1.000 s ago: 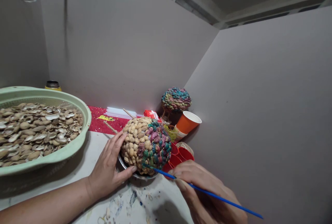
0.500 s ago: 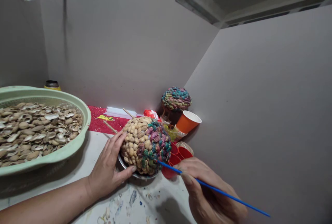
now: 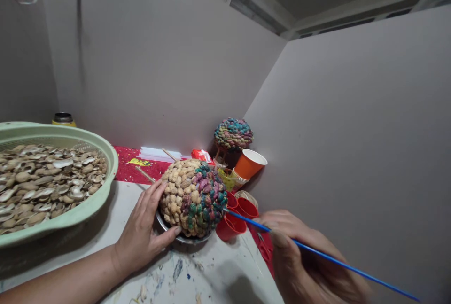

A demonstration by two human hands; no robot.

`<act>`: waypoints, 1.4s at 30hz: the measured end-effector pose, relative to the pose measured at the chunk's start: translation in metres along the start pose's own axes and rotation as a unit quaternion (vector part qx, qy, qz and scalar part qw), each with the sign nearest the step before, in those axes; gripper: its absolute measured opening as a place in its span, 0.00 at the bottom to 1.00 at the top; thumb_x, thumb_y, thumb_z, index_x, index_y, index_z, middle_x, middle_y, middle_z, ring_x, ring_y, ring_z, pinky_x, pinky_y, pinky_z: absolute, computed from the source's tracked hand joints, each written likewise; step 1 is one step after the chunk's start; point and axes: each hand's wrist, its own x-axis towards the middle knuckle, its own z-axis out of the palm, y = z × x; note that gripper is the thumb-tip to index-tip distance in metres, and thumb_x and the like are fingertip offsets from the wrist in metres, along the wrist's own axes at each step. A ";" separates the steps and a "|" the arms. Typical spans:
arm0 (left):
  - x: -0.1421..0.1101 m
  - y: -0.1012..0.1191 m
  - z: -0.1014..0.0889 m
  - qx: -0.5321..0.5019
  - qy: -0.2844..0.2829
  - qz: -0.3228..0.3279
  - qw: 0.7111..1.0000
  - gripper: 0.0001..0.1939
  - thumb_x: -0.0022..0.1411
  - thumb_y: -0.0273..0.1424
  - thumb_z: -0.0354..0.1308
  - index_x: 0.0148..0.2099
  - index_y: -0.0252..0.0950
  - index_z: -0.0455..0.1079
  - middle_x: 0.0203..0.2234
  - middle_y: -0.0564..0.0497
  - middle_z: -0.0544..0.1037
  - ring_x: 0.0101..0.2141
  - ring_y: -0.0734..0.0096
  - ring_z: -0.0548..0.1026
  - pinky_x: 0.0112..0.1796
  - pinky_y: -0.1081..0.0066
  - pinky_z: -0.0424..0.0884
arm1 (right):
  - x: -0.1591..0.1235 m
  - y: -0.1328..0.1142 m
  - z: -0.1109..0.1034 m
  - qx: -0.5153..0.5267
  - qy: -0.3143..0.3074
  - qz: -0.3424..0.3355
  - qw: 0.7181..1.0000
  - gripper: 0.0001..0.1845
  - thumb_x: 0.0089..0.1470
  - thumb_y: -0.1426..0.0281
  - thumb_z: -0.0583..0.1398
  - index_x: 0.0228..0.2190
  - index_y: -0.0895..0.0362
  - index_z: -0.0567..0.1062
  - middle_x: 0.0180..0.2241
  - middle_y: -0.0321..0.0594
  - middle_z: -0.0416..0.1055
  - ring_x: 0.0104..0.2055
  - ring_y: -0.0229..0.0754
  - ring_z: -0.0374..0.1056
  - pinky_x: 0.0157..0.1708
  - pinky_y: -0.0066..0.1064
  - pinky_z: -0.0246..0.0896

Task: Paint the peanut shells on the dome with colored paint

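Note:
A dome covered in peanut shells (image 3: pixel 179 191) rests in a metal bowl (image 3: pixel 165 229). Its left side is bare tan; the right is painted teal, green and purple. My left hand (image 3: pixel 143 226) steadies the dome, fingers along its left side and thumb low at the front. Between the thumb and fingers of my right hand (image 3: pixel 299 247) is a thin blue paintbrush (image 3: pixel 246 220). The brush tip is by the painted right edge, close to red cups (image 3: pixel 233 224); whether it touches the shells I cannot tell.
At left stands a green colander (image 3: pixel 112 158) full of shells. Behind the dome are white sticks (image 3: pixel 158 154), a red packet (image 3: pixel 202 155), a painted shell-covered piece (image 3: pixel 234 134) and an orange paper cup (image 3: pixel 248 165). Grey panels (image 3: pixel 158 59) enclose the paint-spotted white table (image 3: pixel 218 271).
My right hand has drawn the brush from the dome's lower front up and right to its edge. More shells at the front look green. My left hand stays on the dome; the view shifts slightly.

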 end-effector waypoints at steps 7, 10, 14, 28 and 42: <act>0.006 0.000 -0.003 0.027 0.021 0.018 0.999 0.41 0.67 0.41 0.58 0.75 0.42 0.44 0.66 0.37 0.66 0.64 0.47 0.68 0.58 0.44 0.73 | 0.027 0.024 -0.032 -0.170 0.067 0.086 0.979 0.02 0.60 0.69 0.67 0.33 0.52 0.82 0.29 0.35 0.80 0.28 0.38 0.75 0.33 0.29 0.70; 0.006 -0.002 -0.001 0.031 0.031 0.019 0.999 0.40 0.67 0.42 0.58 0.74 0.42 0.46 0.65 0.36 0.66 0.63 0.46 0.69 0.57 0.43 0.74 | 0.033 0.048 -0.045 -0.200 0.009 0.124 0.972 0.10 0.61 0.61 0.64 0.31 0.53 0.80 0.28 0.37 0.80 0.29 0.41 0.75 0.34 0.31 0.70; 0.004 -0.008 0.003 0.026 0.032 0.024 0.999 0.40 0.67 0.41 0.59 0.74 0.42 0.47 0.66 0.35 0.65 0.64 0.46 0.68 0.58 0.43 0.72 | 0.031 0.071 -0.054 -0.200 -0.038 0.169 0.964 0.19 0.60 0.54 0.62 0.27 0.55 0.79 0.26 0.41 0.79 0.25 0.42 0.74 0.27 0.30 0.69; 0.006 -0.007 0.001 0.013 0.021 0.002 1.000 0.42 0.66 0.42 0.60 0.75 0.49 0.44 0.67 0.40 0.64 0.64 0.43 0.67 0.58 0.39 0.72 | 0.009 0.064 -0.063 -0.136 -0.186 0.260 0.938 0.16 0.59 0.60 0.60 0.26 0.56 0.79 0.29 0.41 0.81 0.27 0.40 0.75 0.29 0.28 0.71; 0.001 -0.021 0.002 -0.009 -0.010 -0.062 0.998 0.46 0.62 0.46 0.62 0.76 0.52 0.44 0.69 0.44 0.61 0.64 0.36 0.66 0.61 0.30 0.64 | 0.000 0.073 -0.073 -0.148 -0.143 0.208 0.956 0.11 0.63 0.66 0.59 0.30 0.55 0.79 0.28 0.38 0.81 0.29 0.39 0.77 0.33 0.27 0.73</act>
